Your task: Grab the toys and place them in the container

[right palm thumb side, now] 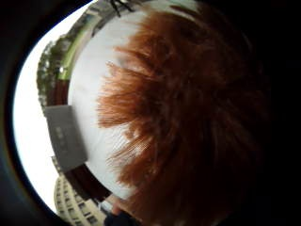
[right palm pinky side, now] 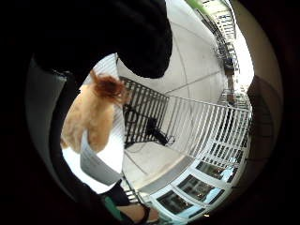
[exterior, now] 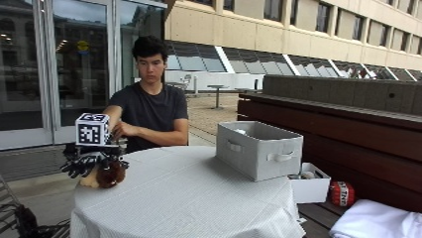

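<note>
Soft, even daylight is spread over a terrace in the outside view. No hard shadows are cast on the white tablecloth (exterior: 198,198), and only a faint shade is thrown beneath the grey container (exterior: 258,148). Pale reflections are carried by the glass doors (exterior: 66,64). In the thumb-side palm view the sky is burnt out to white, and the toy (right palm thumb side: 188,117) is darkened toward one side of its red-brown fur. In the little-finger-side view the gloved right hand (right palm pinky side: 117,37) is reduced to a black silhouette against bright paving (right palm pinky side: 197,56).
</note>
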{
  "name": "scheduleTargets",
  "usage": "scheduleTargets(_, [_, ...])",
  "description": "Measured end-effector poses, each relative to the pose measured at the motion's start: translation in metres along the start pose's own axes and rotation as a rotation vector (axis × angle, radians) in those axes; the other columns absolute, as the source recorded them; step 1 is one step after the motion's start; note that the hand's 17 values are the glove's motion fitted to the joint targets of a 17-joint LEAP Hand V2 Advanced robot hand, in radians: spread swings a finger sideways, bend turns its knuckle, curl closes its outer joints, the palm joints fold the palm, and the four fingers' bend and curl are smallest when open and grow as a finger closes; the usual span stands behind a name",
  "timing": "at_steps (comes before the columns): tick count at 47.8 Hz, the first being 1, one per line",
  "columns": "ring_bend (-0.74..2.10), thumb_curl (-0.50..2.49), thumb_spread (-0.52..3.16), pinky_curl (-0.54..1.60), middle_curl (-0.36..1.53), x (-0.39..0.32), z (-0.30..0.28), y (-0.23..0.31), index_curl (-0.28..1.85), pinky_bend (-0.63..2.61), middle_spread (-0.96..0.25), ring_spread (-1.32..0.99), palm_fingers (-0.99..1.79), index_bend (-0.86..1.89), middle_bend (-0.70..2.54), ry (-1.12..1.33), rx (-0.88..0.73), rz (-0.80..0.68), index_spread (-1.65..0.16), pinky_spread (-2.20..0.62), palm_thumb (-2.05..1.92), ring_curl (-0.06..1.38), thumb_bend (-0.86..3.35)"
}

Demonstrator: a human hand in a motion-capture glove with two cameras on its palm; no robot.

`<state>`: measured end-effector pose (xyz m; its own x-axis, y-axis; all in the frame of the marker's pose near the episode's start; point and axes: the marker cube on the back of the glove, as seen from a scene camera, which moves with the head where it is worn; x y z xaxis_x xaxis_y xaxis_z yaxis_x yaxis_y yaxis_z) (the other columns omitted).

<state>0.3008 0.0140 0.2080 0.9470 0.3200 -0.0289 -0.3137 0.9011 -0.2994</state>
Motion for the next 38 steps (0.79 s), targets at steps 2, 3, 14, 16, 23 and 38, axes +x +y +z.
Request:
scheduleTargets(2, [0.41, 0.26, 0.96, 0.33, 0.42, 0.006, 0.018, -0.001, 0.13, 1.06, -0.06, -0.01, -0.15, 0.09, 0.19, 0.015, -0.033, 0.018, -0.33, 0.06, 0.06, 0.31, 0.0])
scheduleTargets(3, [0.41, 0.26, 0.97, 0.33, 0.42, 0.008, 0.023, -0.001, 0.13, 1.04, -0.06, -0.01, -0.14, 0.1, 0.19, 0.016, -0.043, 0.024, -0.34, 0.06, 0.08, 0.31, 0.01])
scheduleTargets(14, [0.41, 0.32, 1.11, 0.29, 0.43, 0.008, 0.04, 0.001, 0.21, 0.95, -0.11, -0.09, 0.12, 0.27, 0.2, -0.048, -0.016, 0.055, -0.38, 0.05, 0.41, 0.3, 0.17])
scheduleTargets(16, [0.42, 0.34, 1.15, 0.29, 0.44, 0.006, 0.038, -0.001, 0.24, 0.94, -0.14, -0.13, 0.25, 0.34, 0.22, -0.053, -0.024, 0.058, -0.4, 0.03, 0.51, 0.31, 0.22])
scheduleTargets(23, [0.5, 0.41, 1.22, 0.26, 0.48, 0.0, 0.03, -0.004, 0.3, 0.83, -0.26, -0.35, 0.58, 0.45, 0.35, 0.004, 0.007, 0.071, -0.41, -0.12, 0.68, 0.31, 0.33])
scheduleTargets(38, [0.77, 0.62, 0.66, 0.26, 0.58, 0.004, 0.004, -0.003, 0.37, 0.69, -0.4, -0.54, 1.25, 0.46, 0.62, 0.028, 0.093, 0.073, -0.37, -0.46, 1.0, 0.41, 0.42])
